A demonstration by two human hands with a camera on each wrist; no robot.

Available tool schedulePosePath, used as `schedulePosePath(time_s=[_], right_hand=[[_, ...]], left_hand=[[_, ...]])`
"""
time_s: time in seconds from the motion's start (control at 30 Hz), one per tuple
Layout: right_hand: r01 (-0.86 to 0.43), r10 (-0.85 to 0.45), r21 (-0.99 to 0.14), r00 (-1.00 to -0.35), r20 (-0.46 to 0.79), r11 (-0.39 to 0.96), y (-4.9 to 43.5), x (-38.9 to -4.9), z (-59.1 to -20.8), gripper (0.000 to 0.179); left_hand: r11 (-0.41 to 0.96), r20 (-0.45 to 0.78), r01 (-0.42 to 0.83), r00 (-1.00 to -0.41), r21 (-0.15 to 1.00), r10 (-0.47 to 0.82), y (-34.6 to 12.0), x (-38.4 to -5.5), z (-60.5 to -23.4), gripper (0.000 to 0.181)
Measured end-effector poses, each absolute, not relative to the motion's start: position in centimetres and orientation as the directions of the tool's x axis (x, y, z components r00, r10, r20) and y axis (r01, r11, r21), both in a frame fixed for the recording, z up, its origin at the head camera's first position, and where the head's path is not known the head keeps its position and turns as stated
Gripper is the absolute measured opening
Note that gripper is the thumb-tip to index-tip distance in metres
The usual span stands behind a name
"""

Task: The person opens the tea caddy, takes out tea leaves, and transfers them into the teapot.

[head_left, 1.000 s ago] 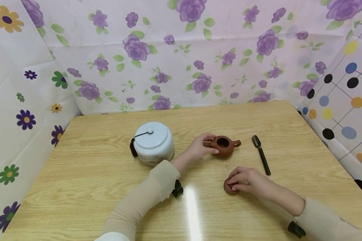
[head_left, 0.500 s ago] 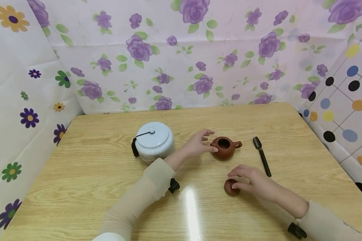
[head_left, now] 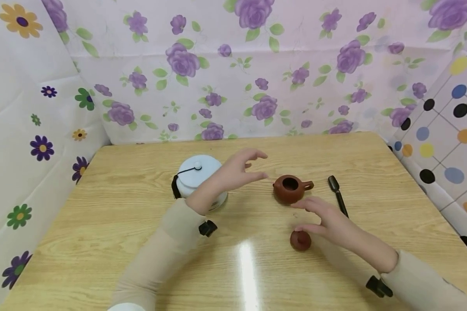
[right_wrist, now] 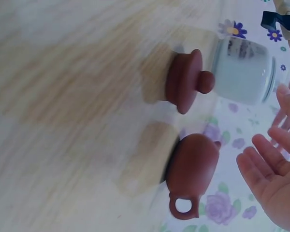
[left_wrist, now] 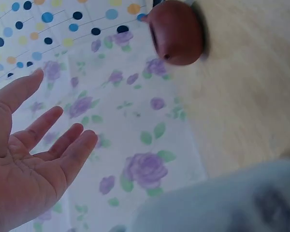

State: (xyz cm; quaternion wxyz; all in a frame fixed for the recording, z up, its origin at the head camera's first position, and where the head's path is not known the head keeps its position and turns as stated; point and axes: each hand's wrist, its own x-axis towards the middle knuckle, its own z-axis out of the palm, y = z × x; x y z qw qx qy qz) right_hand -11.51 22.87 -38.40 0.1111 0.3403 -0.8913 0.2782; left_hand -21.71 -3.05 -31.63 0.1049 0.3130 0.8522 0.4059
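Observation:
A brown clay teapot (head_left: 286, 194) without its lid stands right of centre, its handle toward the right. Its round knobbed lid (head_left: 300, 241) lies on the table nearer the front, knob up. My left hand (head_left: 235, 170) hovers in front of the white jar (head_left: 196, 170), fingers spread and holding nothing, left of the teapot's spout. Over the lid and just in front of the teapot is my right hand (head_left: 327, 220), its fingers relaxed, apart from the lid. In the right wrist view the lid (right_wrist: 186, 82) and teapot (right_wrist: 193, 162) both stand apart from the fingers.
A dark tea scoop (head_left: 337, 194) lies right of the teapot, partly behind the right hand. The jar has a lid with a dark cord and tassel (head_left: 175, 186). Flowered cloth (head_left: 233, 86) rises behind the wooden table (head_left: 113, 242), and dotted cloth (head_left: 447, 142) along the right.
My left hand has let go of the teapot's spout and moved left and up. My right hand has released the lid and lifted away from it, leaving it on the table.

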Motion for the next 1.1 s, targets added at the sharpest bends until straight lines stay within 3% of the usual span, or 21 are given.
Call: schedulePosePath(time_s=[0.27, 0.67, 1.1], right_hand=[[-0.61, -0.509, -0.475, -0.792, 0.339, 0.634, 21.2, -12.4, -37.6, 0.054], [-0.563, -0.477, -0.585, -0.821, 0.315, 0.584, 18.1, -14.3, -36.3, 0.065], [-0.482, -0.427, -0.737, -0.858, 0.286, 0.473, 13.8, -16.8, -35.8, 0.075]], left_hand=[[0.503, 0.191, 0.499, -0.818, 0.706, 0.543, -6.6, -21.4, -29.1, 0.046], [0.545, 0.337, 0.513, -0.855, 0.663, 0.395, -12.0, -21.1, -28.6, 0.046], [0.586, 0.268, 0.362, -0.932, 0.724, 0.245, -15.8, -21.2, -30.3, 0.054]])
